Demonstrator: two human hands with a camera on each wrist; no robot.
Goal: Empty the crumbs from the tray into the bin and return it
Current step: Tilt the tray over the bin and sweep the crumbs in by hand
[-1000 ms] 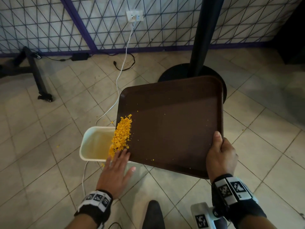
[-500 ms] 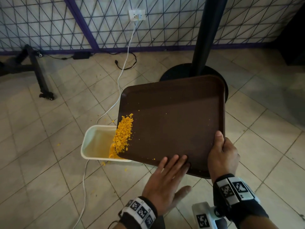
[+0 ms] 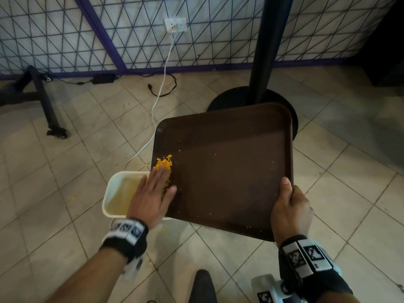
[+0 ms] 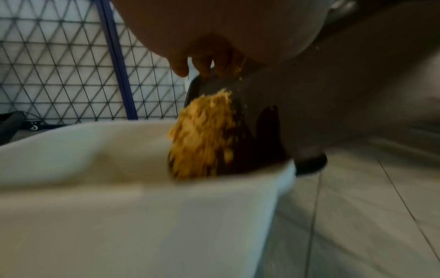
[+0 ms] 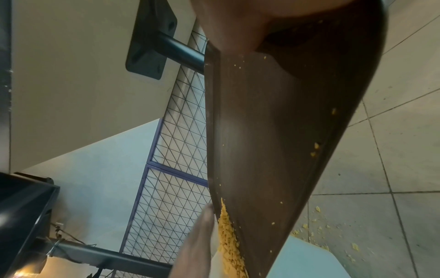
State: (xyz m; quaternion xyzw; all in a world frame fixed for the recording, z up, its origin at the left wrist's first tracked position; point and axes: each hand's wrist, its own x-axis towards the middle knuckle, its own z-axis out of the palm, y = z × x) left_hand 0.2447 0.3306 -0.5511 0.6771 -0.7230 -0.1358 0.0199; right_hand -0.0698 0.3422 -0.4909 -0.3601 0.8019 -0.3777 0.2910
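A dark brown tray (image 3: 229, 167) is tilted down to the left over a cream bin (image 3: 118, 193) on the floor. My right hand (image 3: 288, 206) grips the tray's near right corner, thumb on top. Yellow crumbs (image 3: 164, 164) are heaped along the tray's low left edge, and my left hand (image 3: 153, 191) lies flat on them with straight fingers. In the left wrist view the crumbs (image 4: 202, 139) hang at the tray edge (image 4: 262, 131) just above the bin's rim (image 4: 95, 135). The right wrist view shows the tray (image 5: 273, 131) edge-on with crumbs (image 5: 228, 240) at its low end.
A black pole (image 3: 269, 51) on a round base (image 3: 223, 99) stands behind the tray. A white cable (image 3: 159, 101) runs from a wall socket (image 3: 176, 24) past the bin. A black frame leg (image 3: 47, 106) is at the left. Loose crumbs (image 5: 316, 225) lie on the floor tiles.
My left hand moved from under the tray's near edge up onto the crumb pile at the left edge. The pile looks smaller. The tray stays tilted in my right hand.
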